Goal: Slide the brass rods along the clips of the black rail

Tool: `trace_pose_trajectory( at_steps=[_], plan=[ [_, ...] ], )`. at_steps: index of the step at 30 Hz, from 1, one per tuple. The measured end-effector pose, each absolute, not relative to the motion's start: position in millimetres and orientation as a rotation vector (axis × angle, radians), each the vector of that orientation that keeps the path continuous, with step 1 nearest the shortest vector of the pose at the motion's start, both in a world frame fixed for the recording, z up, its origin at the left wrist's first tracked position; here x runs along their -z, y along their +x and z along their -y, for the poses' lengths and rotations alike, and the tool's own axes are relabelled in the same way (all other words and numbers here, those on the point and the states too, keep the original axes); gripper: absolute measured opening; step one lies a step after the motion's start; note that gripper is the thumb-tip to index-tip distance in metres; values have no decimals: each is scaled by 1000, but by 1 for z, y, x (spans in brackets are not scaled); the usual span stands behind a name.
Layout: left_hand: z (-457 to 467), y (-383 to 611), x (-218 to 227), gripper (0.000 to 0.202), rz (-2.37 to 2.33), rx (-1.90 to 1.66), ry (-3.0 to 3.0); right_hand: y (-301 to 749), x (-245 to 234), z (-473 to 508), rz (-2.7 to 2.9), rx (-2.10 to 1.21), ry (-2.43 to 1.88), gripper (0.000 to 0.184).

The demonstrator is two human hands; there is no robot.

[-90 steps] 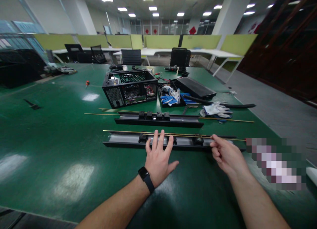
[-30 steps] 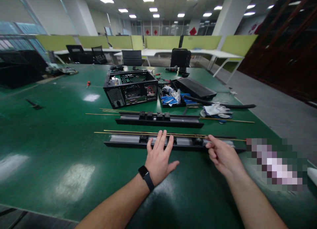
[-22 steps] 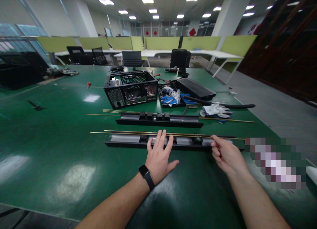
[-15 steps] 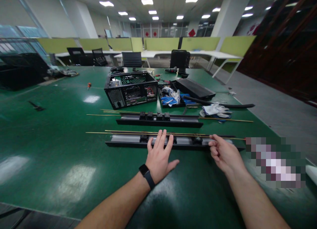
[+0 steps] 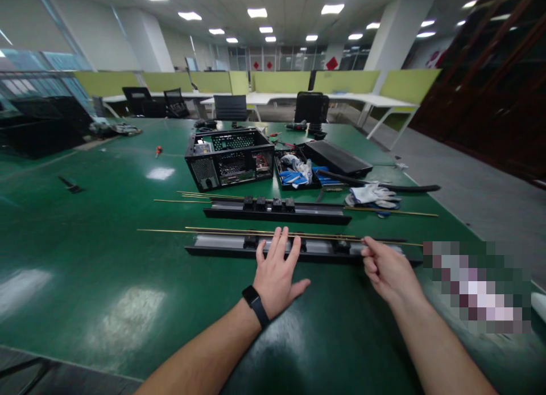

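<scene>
A long black rail (image 5: 222, 246) with black blocks on it lies across the green table (image 5: 106, 270) in front of me. My left hand (image 5: 277, 275), a black watch on its wrist, lies flat and open with its fingertips on the rail's middle. My right hand (image 5: 386, 270) is closed in a pinch on a thin brass rod (image 5: 170, 231) that runs along the rail's top and sticks out past its left end. A second brass rod lies beside it. A second black rail (image 5: 277, 210) with several blocks lies parallel just behind.
Behind the rails stand an open black computer case (image 5: 230, 159), a black tray with blue-and-white gloves (image 5: 294, 170), a flat black panel (image 5: 336, 156), a black hose (image 5: 405, 187) and white gloves (image 5: 371, 194). More brass rods lie by the far rail. Desks and chairs stand beyond.
The brass rod in my right hand has slid leftward, its left end now well past the rail's end. My right hand shifted back and forth along it. My left hand stayed put.
</scene>
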State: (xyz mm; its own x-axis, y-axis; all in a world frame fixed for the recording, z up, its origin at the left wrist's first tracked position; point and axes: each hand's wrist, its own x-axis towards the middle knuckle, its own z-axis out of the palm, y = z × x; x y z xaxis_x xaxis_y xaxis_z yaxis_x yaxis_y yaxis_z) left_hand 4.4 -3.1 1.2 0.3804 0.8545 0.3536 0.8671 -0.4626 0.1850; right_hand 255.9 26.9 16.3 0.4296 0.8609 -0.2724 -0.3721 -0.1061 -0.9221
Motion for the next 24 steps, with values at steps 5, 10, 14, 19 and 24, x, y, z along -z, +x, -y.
trace_pose_trajectory(
  at_steps=[5, 10, 14, 19, 24],
  plan=[
    [2, 4, 0, 93, 1615, 624, -2584, 253, -14, -26, 601, -1224, -1295, 27],
    [1, 4, 0, 93, 1623, 632, -2590, 257, -14, -27, 499, -1115, -1266, 19],
    [1, 4, 1, 93, 1617, 644, -2585, 257, -13, -27, 562, -1198, -1266, 22],
    [2, 5, 2, 93, 1606, 650, -2575, 257, -15, -26, 493, -1157, -1261, 18],
    [3, 5, 1, 93, 1610, 648, -2580, 261, -15, -27, 531, -1173, -1246, 21]
  ],
)
